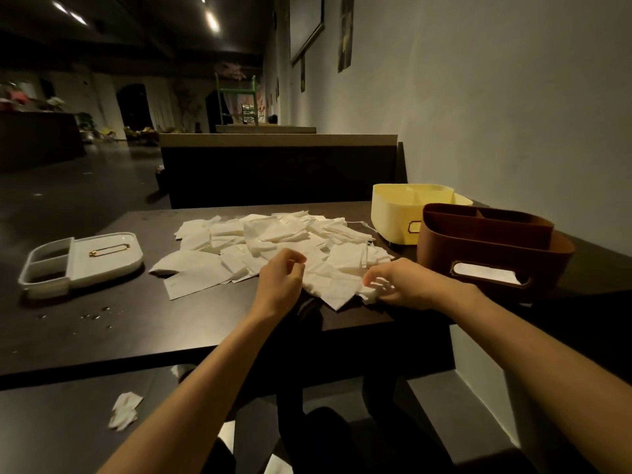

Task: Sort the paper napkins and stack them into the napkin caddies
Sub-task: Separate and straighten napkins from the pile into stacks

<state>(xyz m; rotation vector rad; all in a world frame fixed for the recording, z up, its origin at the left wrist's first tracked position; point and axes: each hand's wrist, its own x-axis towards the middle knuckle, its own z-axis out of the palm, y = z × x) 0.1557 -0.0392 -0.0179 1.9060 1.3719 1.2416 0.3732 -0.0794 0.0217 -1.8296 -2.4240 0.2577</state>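
A wide pile of white paper napkins (pixel 273 241) covers the middle of the dark table (pixel 102 330). My left hand (pixel 282 280) rests at the pile's near edge, fingers curled, thumb and forefinger close together; whether it pinches a napkin is unclear. My right hand (pixel 393 283) grips a folded napkin (pixel 371 294) at the pile's near right corner. A brown caddy (pixel 492 251) stands to the right of the pile, with a pale yellow caddy (pixel 403 210) behind it. Both caddies show dividers inside.
A white lidded tray (pixel 85 261) with a gold clasp and two open compartments sits at the table's left. A crumpled napkin (pixel 124 410) lies on the lower bench surface. A wall runs along the right, a dark booth back stands behind the table.
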